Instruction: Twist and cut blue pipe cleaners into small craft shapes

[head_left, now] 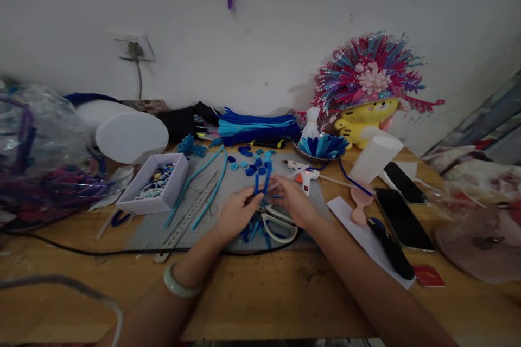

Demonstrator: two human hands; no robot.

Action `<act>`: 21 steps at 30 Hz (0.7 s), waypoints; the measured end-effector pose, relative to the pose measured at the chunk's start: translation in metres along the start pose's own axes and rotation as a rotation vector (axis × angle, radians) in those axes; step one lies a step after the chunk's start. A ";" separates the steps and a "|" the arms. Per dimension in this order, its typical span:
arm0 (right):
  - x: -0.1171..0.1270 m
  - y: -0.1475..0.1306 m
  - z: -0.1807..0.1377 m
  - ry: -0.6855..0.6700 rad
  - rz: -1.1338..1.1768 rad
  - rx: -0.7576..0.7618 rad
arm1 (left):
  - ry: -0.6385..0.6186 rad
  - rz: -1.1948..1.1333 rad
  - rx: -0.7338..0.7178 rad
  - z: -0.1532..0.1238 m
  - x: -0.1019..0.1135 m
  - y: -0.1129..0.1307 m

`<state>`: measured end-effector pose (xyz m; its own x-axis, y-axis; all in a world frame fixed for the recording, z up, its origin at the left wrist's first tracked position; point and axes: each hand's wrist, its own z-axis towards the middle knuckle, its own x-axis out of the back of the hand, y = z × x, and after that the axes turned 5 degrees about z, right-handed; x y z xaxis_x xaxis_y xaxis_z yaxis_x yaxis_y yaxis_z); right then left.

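Fingers of the left hand (235, 214) pinch a blue strip (256, 184), seemingly unfinished; whether fingers of the right hand (296, 200) grip is unclear. Beyond the fingers lie formed blue flowers (258, 164), then loose-ended stems (256, 128).

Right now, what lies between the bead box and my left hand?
The head view shows the ruler, with turquoise fuzzy stem on either side, between bead box and left hand.

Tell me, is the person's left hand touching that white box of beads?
Apart. The head view shows a plain gap: the ruler and part of the gray mat lie between the left hand and the white box.
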<state>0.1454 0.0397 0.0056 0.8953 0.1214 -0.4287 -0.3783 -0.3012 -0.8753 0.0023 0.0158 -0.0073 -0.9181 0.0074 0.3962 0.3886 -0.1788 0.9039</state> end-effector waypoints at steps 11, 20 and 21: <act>0.005 -0.007 -0.002 -0.135 -0.246 -0.098 | 0.030 0.298 -0.108 -0.002 0.009 0.002; 0.008 -0.006 0.000 -0.111 -0.648 0.290 | -0.132 -0.548 0.276 0.002 0.004 0.006; 0.009 -0.006 0.000 -0.113 -0.699 0.323 | -0.191 -0.651 0.330 0.002 0.005 0.005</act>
<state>0.1558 0.0429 0.0070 0.9283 0.2825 0.2418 0.2000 0.1690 -0.9651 0.0000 0.0173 -0.0007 -0.9525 0.1862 -0.2408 -0.1975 0.2240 0.9544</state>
